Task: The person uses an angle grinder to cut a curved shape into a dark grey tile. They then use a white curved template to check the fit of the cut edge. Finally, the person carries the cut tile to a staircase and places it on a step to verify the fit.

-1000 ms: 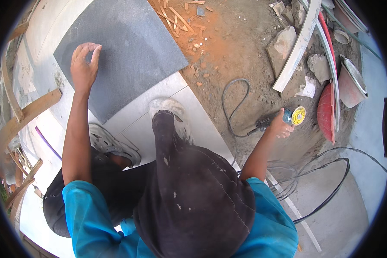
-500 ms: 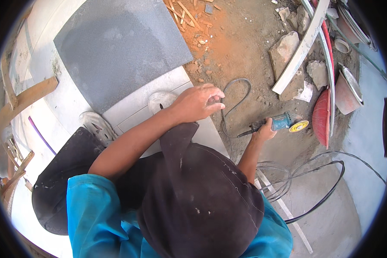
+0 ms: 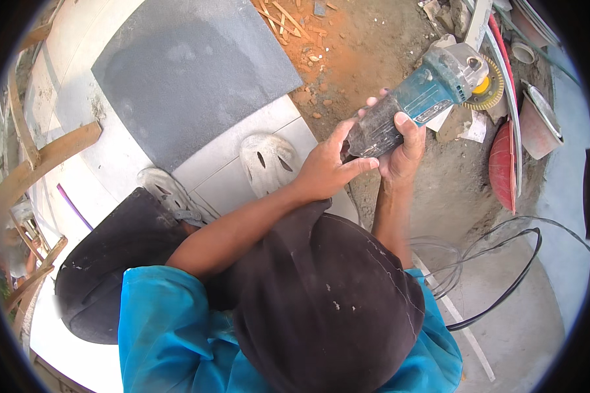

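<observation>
A teal and black angle grinder point(image 3: 416, 98) is raised in front of me, tilted with its head up and to the right. Its toothed, yellow-centred disc point(image 3: 490, 85) faces away from my hands. My right hand point(image 3: 403, 147) wraps the dusty black body from below and the right, thumb along its side. At the rear end of the body, my left hand point(image 3: 337, 157) grips with fingers on one side and thumb underneath. Whether the disc is turning I cannot tell.
A large dark grey tile point(image 3: 196, 72) lies on white floor tiles by my pale shoes point(image 3: 265, 160). Coiled black cable point(image 3: 531, 262) rests at right. Beyond the grinder are a red curved object point(image 3: 503, 167), a bucket point(image 3: 541, 124) and broken concrete. Wooden strips point(image 3: 52, 160) stand at left.
The grinder has come up from low at the right, closer to me, in my right hand. My left hand, free before, has moved right and taken hold of its rear end.
</observation>
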A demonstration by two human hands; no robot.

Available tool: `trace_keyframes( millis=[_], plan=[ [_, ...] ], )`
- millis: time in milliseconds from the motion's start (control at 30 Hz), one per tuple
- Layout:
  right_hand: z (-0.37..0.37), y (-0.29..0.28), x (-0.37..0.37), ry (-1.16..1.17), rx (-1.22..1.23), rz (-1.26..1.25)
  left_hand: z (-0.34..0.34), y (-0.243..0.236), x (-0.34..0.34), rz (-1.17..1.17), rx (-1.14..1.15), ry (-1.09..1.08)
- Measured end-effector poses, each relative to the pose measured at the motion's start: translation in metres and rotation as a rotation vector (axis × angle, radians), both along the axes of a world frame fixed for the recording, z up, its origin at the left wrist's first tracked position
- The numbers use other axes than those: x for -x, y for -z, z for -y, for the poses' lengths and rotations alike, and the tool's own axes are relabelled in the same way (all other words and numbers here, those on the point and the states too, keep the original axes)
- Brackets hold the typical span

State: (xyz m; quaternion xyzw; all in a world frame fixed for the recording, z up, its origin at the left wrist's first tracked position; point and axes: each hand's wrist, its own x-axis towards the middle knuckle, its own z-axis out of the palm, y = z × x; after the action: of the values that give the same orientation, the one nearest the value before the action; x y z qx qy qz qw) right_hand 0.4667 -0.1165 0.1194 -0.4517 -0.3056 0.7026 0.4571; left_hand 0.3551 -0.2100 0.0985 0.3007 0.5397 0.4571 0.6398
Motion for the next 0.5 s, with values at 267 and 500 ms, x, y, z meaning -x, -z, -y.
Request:
trace_keyframes(
  millis=[267,500],
  plan=[
    [-0.011,0.019,0.045,0.133,-0.002,0.341,0.001,-0.007,-0.004,0.111,0.21,-0.369],
    [-0.011,0.031,0.052,0.156,-0.065,0.277,0.002,-0.008,0.002,0.27,0.318,-0.457]
  ],
)
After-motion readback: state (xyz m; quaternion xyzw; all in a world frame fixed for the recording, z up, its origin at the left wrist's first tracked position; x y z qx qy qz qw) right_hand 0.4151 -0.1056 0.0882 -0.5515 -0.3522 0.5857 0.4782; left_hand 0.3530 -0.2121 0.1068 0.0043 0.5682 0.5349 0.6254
